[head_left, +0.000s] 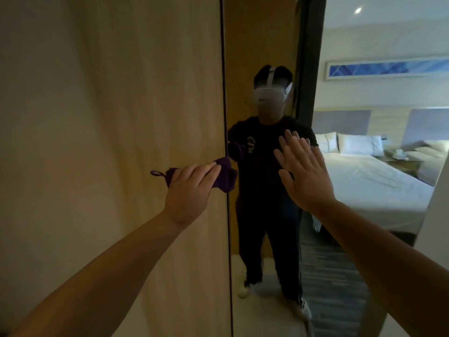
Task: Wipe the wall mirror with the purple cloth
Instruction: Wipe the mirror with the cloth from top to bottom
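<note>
At centre frame the left hand (188, 190) grips the bunched purple cloth (224, 175) at the tall wall mirror (267, 57)'s left edge, the glass running right, while the right hand (302, 171), open and empty, seems flat against it.

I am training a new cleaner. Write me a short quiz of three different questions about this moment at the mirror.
1. True or false: the purple cloth lies at the left edge of the wall mirror.
2. Which hand holds the cloth: A) left hand, B) right hand?
3. Fill in: the right hand is open and ____, fingers spread.

Key: 1 true; 2 A; 3 flat.
</note>
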{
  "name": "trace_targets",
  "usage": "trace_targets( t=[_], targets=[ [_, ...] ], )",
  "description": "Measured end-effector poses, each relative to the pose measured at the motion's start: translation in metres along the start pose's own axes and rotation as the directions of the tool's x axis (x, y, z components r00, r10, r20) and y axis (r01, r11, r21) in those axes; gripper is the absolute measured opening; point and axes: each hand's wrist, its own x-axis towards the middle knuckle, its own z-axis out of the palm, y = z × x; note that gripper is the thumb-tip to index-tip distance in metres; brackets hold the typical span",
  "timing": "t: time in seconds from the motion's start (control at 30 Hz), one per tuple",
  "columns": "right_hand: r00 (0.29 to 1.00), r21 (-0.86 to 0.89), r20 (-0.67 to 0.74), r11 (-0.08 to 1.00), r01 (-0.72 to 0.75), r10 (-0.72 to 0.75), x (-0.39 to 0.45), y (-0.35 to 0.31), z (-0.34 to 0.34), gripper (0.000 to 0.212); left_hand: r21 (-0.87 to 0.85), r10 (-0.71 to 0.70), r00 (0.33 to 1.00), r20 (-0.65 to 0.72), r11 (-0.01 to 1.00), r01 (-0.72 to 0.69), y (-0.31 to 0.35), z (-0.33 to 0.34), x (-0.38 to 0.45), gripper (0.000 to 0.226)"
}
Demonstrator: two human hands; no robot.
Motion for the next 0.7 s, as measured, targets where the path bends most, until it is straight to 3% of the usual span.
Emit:
trace_targets(
  t=[0.2,0.37,0.57,0.7],
  targets=[
    [0.985,-0.109,0.154,0.992,-0.062,0.079,-0.029,-0.006,0.034,0.060,-0.112,-0.026,1.000,0.001,0.993,0.026,-0.007,0.036,-0.020,0.039],
    [0.981,-0.259,0.172,0.965,-0.041,0.088,-0.057,0.008,0.068,0.058,-0.182,0.000,0.999,-0.043,0.983,-0.008,0.014,0.076,-0.033,0.037],
    [0.998,-0.236,-0.041,0.970,-0.060,0.052,-0.082,0.018,0.107,0.062,-0.192,0.046,0.971,-0.235,0.977,-0.093,0.034,0.110,-0.015,0.030],
    [0.986,-0.260,-0.161,0.966,0.002,-0.045,-0.084,0.030,0.124,0.057,-0.116,0.077,0.940,-0.333,0.986,-0.122,0.042,0.126,0.016,0.040]
  ],
)
